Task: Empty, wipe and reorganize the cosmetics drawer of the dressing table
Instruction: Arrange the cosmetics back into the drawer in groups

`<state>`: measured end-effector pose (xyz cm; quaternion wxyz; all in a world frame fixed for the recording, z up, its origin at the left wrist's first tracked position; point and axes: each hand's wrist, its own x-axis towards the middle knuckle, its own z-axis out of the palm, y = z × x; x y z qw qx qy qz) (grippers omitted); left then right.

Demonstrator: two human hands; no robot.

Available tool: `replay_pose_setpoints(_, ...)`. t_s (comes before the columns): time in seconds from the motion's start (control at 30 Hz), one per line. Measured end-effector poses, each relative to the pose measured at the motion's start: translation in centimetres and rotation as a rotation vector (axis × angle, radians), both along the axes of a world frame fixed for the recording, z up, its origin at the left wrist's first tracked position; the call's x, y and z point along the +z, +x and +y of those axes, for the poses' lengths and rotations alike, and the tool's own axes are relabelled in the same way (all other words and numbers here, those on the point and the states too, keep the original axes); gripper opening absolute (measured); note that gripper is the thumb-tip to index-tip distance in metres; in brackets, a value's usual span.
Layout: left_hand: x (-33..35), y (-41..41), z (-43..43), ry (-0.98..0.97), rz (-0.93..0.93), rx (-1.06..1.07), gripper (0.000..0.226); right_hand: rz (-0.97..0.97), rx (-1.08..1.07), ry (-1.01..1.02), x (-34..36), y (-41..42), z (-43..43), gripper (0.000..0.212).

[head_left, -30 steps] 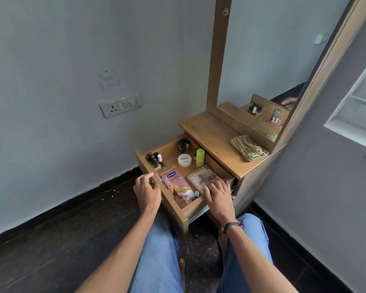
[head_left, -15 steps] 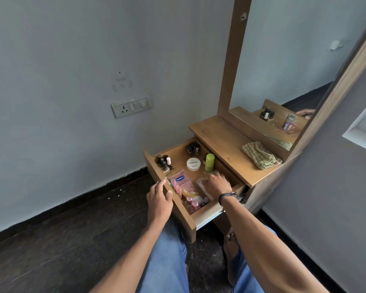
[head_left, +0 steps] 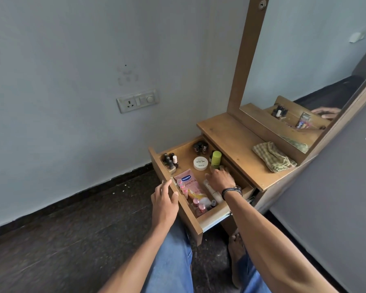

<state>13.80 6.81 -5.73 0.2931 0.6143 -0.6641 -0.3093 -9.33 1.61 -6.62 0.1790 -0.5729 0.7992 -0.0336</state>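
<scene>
1. Denim-covered legs fill the view at 6 o'clock, with a bare foot at 5 o'clock on the dark floor.
2. The left hand rests against the outer face of the drawer front, at 8 o'clock from the drawer's middle. Its fingers are relaxed and slightly apart, and the thumb tip touches the top edge.
3. The drawer stands pulled out from the dressing table and still holds cosmetics.
4. Small pink bottles cluster in the drawer's 6 o'clock corner, just beside a pink Vaseline tube lying flat.
5. The right hand, with a dark wristband, reaches palm down into the drawer at 3 o'clock. Its fingers are spread and fairly straight over a clear case. Whether they touch it is hidden.
6. A white round jar sits at 12 o'clock, and a green bottle stands upright at 1 o'clock, near the right fingertips.
7. Dark nail polish bottles stand at 10 o'clock, and a second dark cluster stands at the back wall.
8. A checked cloth lies crumpled on the tabletop at 2 o'clock.
9. The mirror rises at 1 o'clock, and a wall socket sits at 11 o'clock.
</scene>
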Motion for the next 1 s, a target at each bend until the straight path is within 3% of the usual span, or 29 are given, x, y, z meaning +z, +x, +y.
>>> replay_pose_setpoints(0.13, 0.2, 0.1, -0.2, -0.009, -0.001, 0.01, 0.045, 0.05, -0.079, -0.165, 0.5, 0.6, 0.6, 0.036)
replay_pose_setpoints(0.3, 3.0, -0.9, -3.3, -0.2, -0.084, -0.03, 0.045, 0.148, -0.074, -0.439, 1.8, 1.5, 1.0, 0.025)
replay_pose_setpoints(0.47, 5.6, -5.1, -10.0, -0.068, -0.182, -0.259, 0.047, 0.178, 0.078, -0.583, 3.9, 1.3, -1.8, 0.018)
replay_pose_setpoints(0.57, 5.4, -8.0, -12.8, -0.021, -0.287, -0.297, 0.053, 0.253, 0.183, -0.534, 5.0, 0.3, -5.2, 0.025)
replay_pose_setpoints(0.73, 4.0, -11.3, -16.0, 0.04, -0.335, -0.144, 0.028, 0.436, 0.346, -0.395, 5.6, -1.5, -10.5, 0.024)
replay_pose_setpoints(1.0, 0.5, -14.3, -19.5, 0.116, -0.2, -0.049, 0.023, 0.662, 0.426, -0.279, 3.9, -2.6, -12.9, 0.02)
